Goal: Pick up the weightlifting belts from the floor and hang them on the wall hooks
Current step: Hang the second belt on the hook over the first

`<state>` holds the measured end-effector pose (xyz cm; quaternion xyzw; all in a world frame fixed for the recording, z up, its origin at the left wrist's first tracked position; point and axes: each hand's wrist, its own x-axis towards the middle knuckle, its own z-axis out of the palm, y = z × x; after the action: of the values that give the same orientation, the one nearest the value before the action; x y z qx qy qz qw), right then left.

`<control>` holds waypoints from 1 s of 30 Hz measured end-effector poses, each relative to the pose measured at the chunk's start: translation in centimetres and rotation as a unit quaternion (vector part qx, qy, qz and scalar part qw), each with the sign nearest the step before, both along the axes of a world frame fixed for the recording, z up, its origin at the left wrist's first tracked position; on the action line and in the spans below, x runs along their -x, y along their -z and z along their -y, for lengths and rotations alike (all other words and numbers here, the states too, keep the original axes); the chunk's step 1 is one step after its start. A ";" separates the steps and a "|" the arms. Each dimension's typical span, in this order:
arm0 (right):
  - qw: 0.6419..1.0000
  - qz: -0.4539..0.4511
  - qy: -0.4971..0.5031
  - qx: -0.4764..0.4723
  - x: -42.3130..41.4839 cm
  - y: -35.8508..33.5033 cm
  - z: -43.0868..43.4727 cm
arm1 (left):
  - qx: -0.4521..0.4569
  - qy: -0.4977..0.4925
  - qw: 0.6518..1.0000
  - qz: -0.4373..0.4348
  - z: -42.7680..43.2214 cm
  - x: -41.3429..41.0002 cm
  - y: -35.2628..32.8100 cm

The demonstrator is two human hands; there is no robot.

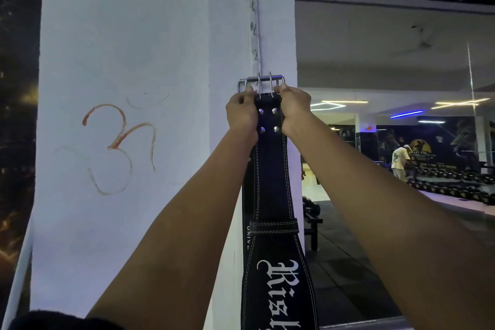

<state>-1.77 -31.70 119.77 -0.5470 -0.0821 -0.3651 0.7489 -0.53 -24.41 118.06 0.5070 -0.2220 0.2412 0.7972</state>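
Observation:
A black leather weightlifting belt [273, 185] with white stitching and white lettering hangs down flat against the white pillar. Its steel double-prong buckle [261, 83] is at the top. My left hand [242, 112] grips the belt's left edge just under the buckle, and my right hand [293, 108] grips the right edge at the same height. A vertical strip of wall hooks [254, 32] runs up the pillar directly above the buckle. A second dark belt [247, 211] shows partly behind the first one, on its left.
The white pillar [134, 61] carries an orange painted symbol [117, 147]. To the right a mirror wall reflects the gym: dumbbell racks [455, 177], ceiling lights and a person in a light shirt [400, 161]. A low bench [312, 220] stands beside the pillar.

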 end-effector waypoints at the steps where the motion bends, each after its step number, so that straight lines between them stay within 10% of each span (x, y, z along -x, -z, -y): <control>1: 1.000 0.000 0.007 -0.004 -0.3 -0.1 0.0 | -0.003 -0.002 1.000 -0.002 -0.1 -0.3 -0.2; 30: 0.995 0.084 0.048 0.029 -17.2 -15.2 2.6 | -0.029 -0.153 0.984 0.089 0.9 -18.3 -16.0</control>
<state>15.41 -34.34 134.98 -0.5396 -0.1286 -0.4429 0.7044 17.81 -25.32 134.10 0.5349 -0.2185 0.3981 0.7125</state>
